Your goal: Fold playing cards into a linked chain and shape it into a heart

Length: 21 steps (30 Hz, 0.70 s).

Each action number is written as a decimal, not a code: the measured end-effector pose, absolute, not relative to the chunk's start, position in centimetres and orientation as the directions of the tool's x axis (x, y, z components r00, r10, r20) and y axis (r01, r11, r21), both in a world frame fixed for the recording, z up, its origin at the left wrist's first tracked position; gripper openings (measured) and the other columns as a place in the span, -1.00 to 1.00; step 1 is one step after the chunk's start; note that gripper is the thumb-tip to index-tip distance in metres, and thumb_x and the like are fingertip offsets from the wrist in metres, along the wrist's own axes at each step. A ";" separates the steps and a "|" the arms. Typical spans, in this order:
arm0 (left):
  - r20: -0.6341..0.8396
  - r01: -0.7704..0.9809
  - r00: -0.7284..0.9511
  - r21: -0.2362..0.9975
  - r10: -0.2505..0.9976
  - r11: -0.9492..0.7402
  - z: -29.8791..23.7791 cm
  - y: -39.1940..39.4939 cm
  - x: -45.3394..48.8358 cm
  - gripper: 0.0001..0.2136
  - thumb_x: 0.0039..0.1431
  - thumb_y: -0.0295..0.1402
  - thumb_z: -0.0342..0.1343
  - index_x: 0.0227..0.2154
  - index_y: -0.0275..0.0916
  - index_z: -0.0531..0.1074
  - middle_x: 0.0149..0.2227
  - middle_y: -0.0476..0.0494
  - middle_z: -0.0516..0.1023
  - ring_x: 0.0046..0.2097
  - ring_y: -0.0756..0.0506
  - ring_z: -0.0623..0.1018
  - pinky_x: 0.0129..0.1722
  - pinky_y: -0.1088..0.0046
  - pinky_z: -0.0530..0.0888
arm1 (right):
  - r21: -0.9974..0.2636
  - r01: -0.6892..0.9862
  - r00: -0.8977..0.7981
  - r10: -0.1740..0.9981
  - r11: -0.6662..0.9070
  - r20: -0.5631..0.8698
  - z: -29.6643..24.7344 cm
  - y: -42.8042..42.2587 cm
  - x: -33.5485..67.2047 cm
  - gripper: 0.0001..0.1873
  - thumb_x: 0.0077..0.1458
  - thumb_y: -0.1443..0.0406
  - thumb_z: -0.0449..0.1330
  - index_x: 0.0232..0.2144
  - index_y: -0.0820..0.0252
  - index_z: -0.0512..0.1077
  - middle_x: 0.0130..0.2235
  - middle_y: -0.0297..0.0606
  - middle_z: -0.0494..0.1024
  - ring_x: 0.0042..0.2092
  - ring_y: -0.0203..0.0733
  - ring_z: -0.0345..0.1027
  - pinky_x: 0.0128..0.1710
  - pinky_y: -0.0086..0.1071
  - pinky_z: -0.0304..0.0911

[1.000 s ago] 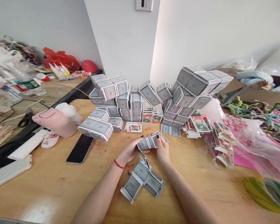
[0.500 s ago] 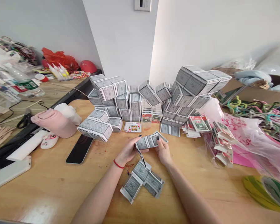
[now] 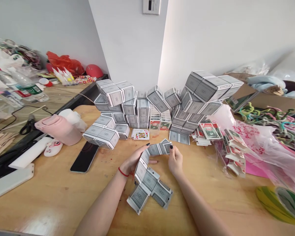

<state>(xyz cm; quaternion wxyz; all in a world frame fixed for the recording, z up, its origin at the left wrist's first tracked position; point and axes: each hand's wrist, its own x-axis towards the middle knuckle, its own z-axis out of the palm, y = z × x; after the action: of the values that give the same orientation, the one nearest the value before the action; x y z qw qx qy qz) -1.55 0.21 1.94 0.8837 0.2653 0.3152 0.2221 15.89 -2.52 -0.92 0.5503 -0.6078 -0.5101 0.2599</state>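
Observation:
A curved strip of joined playing cards [image 3: 155, 149], grey patterned backs showing, stretches between my hands over the table. My left hand [image 3: 134, 160], with a red string at the wrist, is curled behind the strip's bend and supports it; some of its fingers are hidden. At the strip's right end my right hand [image 3: 175, 159] pinches the cards between thumb and fingers. The strip's lower end hangs down to a flat joined piece of folded playing cards [image 3: 149, 181] lying on the table just below; whether they are connected I cannot tell.
Blocks built from cards [image 3: 142, 108] stand stacked along the back. Face-up cards [image 3: 141, 134] lie before them. On the left are a phone [image 3: 84, 158] and a pink tumbler [image 3: 61, 129]; on the right, card boxes [image 3: 234, 147], plastic bags [image 3: 255, 131] and yellow-green tape [image 3: 270, 200].
The strip has opened out into a curve, its left part now turned face-on and bending down to the flat piece. My right hand has shifted slightly right and lower.

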 end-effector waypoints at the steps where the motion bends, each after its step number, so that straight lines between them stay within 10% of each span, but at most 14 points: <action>1: -0.424 -0.226 0.706 0.625 0.568 0.747 1.9 0.1 -1.6 -0.58 0.08 -0.11 -0.09 -0.10 -0.29 0.32 -0.34 -0.24 0.54 -0.38 -0.14 0.54 -0.51 0.45 0.41 | -0.932 0.343 0.380 0.891 0.115 0.250 -0.9 -2.5 16.1 -0.56 0.07 0.03 -0.12 -0.67 0.19 0.17 -0.64 -0.42 0.14 -0.55 -0.33 0.01 -0.56 -0.46 -0.01; 7: -0.420 -0.242 0.644 0.681 0.639 0.691 1.4 0.2 -1.7 -0.67 0.08 -0.23 -0.04 -0.23 -0.39 0.39 -0.58 -0.14 0.48 -0.61 0.02 0.43 -0.61 0.57 0.31 | -0.923 0.373 0.456 0.849 0.089 0.266 -1.1 -1.8 18.9 -0.50 0.11 0.05 -0.17 -0.42 0.25 0.41 -0.51 -0.28 0.40 -0.52 -0.29 0.17 -0.52 -0.42 0.08; 13: -0.234 -0.562 0.533 0.621 0.813 0.547 1.2 0.5 -2.6 -0.74 0.09 -0.42 -0.07 -0.14 -0.31 0.32 -0.19 -0.21 0.48 -0.17 -0.12 0.49 -0.19 0.28 0.39 | -0.718 0.691 0.218 0.923 0.083 0.317 -1.9 -1.2 20.4 -0.48 -0.18 0.06 0.19 -0.15 0.17 0.35 -0.21 -0.15 0.42 -0.33 -0.15 0.28 -0.32 -0.29 0.21; 21: -0.318 -0.354 0.666 0.661 0.675 0.661 1.6 -0.1 -2.2 -0.56 0.09 -0.11 -0.09 -0.07 -0.31 0.30 -0.21 -0.35 0.50 -0.19 -0.24 0.50 -0.31 0.26 0.42 | -0.705 0.706 0.168 0.953 0.062 0.253 -2.5 -0.9 20.5 -0.49 -0.24 0.21 0.24 -0.15 0.19 0.31 -0.22 -0.16 0.38 -0.17 -0.07 0.25 -0.17 -0.21 0.17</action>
<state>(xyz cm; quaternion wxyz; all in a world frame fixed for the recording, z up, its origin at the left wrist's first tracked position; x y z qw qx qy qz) -2.18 -0.12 1.59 0.8670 0.2851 0.2810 0.2968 20.49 -0.88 -2.48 0.3769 -0.6648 -0.6238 0.1638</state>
